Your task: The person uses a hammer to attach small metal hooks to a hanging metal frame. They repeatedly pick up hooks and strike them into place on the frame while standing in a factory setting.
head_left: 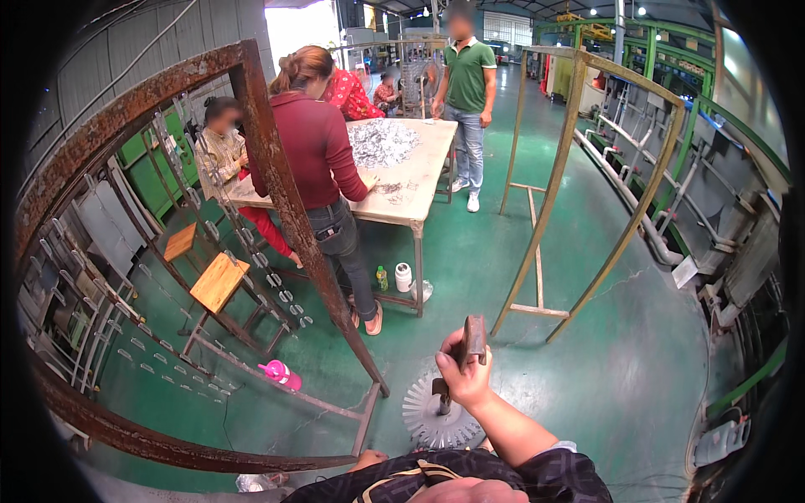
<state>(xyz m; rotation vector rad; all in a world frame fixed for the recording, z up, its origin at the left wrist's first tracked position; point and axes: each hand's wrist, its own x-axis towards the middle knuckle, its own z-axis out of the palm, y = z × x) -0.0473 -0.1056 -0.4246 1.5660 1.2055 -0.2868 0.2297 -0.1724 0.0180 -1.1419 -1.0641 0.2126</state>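
Note:
My right hand (466, 379) is raised in front of me, its fingers wrapped round a brown, rusty-looking metal bar (475, 337). The bar's upper end sticks up above the fist; the palm hides the rest. Just below stands a round metal disc (426, 417) with slotted, fan-like edges and an upright brown post (444, 404) at its middle. A bit of skin shows at the lower edge, left of my dark patterned clothing; it may be my left hand, but its fingers cannot be made out.
A rusty frame (277, 155) with hanging chains of small metal loops (272, 281) rises at left. Another bare frame (558, 168) stands right. People surround a table (432, 180) heaped with silvery pieces (381, 142). A pink bottle (281, 375) and wooden stools (220, 282) stand left; pipes (633, 214) line the right wall.

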